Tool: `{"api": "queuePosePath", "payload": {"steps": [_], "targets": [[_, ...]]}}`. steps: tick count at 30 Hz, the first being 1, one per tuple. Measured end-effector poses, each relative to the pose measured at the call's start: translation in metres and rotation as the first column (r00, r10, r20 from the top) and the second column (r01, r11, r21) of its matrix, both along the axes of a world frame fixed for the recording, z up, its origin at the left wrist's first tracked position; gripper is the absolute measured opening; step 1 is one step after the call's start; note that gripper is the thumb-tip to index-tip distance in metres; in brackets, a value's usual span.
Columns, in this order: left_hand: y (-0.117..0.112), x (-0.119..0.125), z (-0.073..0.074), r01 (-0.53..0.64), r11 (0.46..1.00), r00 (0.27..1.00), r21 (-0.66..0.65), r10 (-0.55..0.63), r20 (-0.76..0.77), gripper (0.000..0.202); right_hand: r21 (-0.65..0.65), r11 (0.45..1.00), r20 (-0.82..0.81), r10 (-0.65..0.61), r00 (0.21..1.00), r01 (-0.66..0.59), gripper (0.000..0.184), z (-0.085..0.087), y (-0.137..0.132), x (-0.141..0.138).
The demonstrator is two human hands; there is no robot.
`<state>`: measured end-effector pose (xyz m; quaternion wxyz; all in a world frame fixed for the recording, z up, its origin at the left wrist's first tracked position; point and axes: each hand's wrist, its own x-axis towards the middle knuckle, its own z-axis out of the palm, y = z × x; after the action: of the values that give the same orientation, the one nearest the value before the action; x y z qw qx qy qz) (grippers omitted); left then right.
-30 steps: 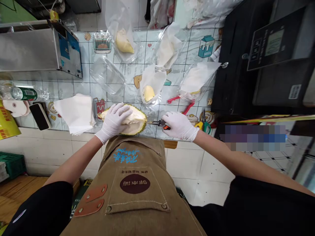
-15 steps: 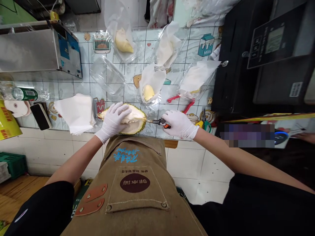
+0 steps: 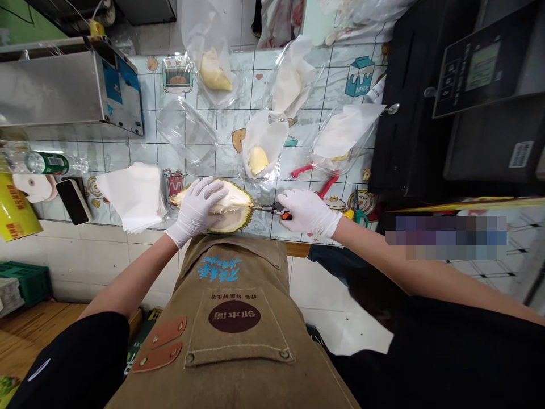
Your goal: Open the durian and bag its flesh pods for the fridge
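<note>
A cut piece of durian [image 3: 235,218] lies on the tiled-print table, its pale hollow side up and its spiny green rind around the edge. My left hand [image 3: 199,205], in a white glove, presses over its left part and grips it, thumb and fingers across the pale flesh side. In my gloved right hand [image 3: 307,211] is a pair of pliers [image 3: 269,208] with black and orange handles. The narrow jaws point left and meet the rind at the durian's right tip; whether they pinch it is too small to tell.
Clear trays with paper and durian flesh [image 3: 258,160] stand behind my hands, beside an unlidded clear container [image 3: 187,130]. Red-handled pliers [image 3: 327,184] and green-handled scissors [image 3: 360,215] lie to the right. Paper sheets [image 3: 133,196], a phone [image 3: 74,200] and a bottle [image 3: 53,163] are left; a scale [image 3: 472,108] right.
Both hands, the durian and the pliers keep nearly the same places. At the right, another person in dark clothing has shifted and now shows below my right forearm.
</note>
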<state>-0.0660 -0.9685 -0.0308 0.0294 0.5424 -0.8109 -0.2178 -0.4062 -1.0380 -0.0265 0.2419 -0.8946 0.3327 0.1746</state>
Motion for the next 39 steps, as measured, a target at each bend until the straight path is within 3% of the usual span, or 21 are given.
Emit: {"api": "queuePosePath", "payload": {"steps": [15,26,39], "targets": [[0.005,0.003,-0.006,0.021,1.0,1.0,-0.012,-0.021,0.013,0.063,0.08,0.996,-0.136,0.051,0.989,-0.04,0.04,0.004,0.006,0.004],[0.005,0.002,-0.005,0.035,0.999,0.999,-0.032,-0.035,0.016,0.059,0.114,0.993,-0.14,0.046,0.989,-0.03,0.039,0.009,0.004,0.006],[0.002,-0.001,-0.003,0.056,0.998,0.998,-0.012,-0.055,0.043,0.066,0.188,0.978,-0.373,-0.014,0.928,0.09,0.044,0.052,0.002,0.015]]}}
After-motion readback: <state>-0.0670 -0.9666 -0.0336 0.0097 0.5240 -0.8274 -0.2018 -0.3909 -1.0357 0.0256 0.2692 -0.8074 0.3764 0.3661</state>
